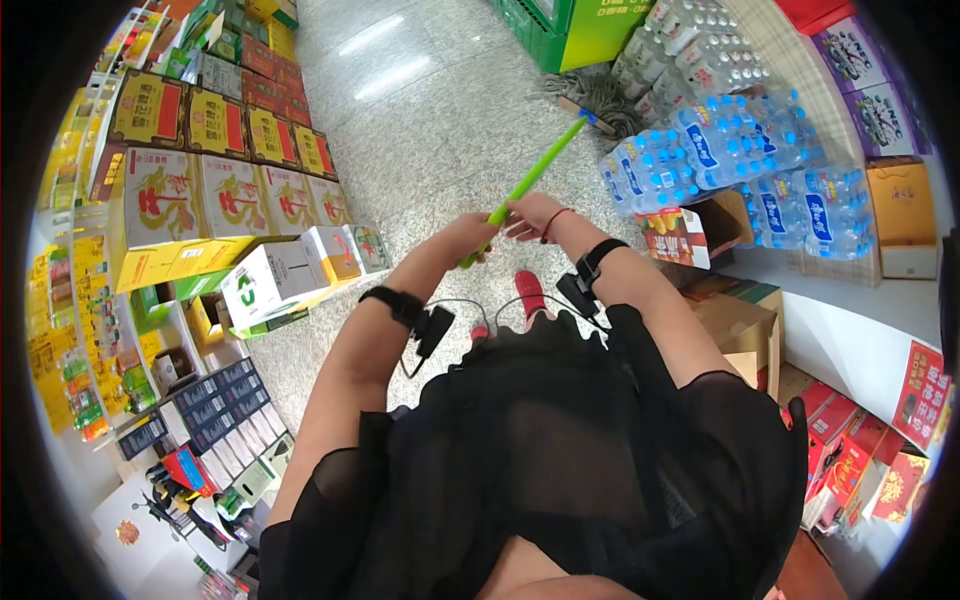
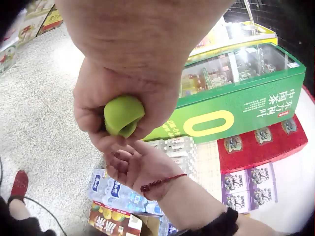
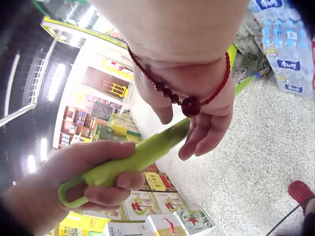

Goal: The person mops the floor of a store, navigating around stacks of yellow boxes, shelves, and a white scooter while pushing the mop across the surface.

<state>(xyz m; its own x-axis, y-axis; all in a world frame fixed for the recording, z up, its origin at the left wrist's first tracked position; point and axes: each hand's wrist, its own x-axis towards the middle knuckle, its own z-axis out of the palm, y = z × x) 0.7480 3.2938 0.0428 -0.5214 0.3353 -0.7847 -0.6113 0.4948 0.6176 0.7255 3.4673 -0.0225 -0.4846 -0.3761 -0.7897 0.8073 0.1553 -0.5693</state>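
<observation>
Mop [image 1: 540,170] with a long, slim, lime-green handle lies ahead of you, slanting from twelve o'clock to one o'clock, where its grey, stringy head [image 1: 612,98] sits on the speckled, glossy pale floor [image 1: 440,130]. Your left hand [image 1: 470,238] is wrapped round the thick upper end of the handle, fingers and thumb closed on it. Your right hand [image 1: 535,217], with a red beaded bracelet [image 3: 191,105] at the wrist, is beside the handle a little further along, its fingers loosely bent and its thumb apart; you are not clenching with it, and whether it touches the handle I cannot tell.

For good control, keep the left hand snug but not rigid at the top, and let the right close lightly lower down, so that one hand steadies while the other guides. A low, shallow slant should keep the strands flat. Mind the shrink-wrapped packs of clear, blue-capped water bottles [image 1: 655,172] at one o'clock, close by the head, and the stacked printed cartons [image 1: 235,200] at ten o'clock; a wide swing could knock either. Keep the thin black cable [image 1: 455,301] clear of the handle.

The grip looks like smooth moulded plastic, stepping down to a narrower tube and ending in a rounded hanging loop [image 3: 63,194]. The strands look soft, ropy and tangled.
</observation>
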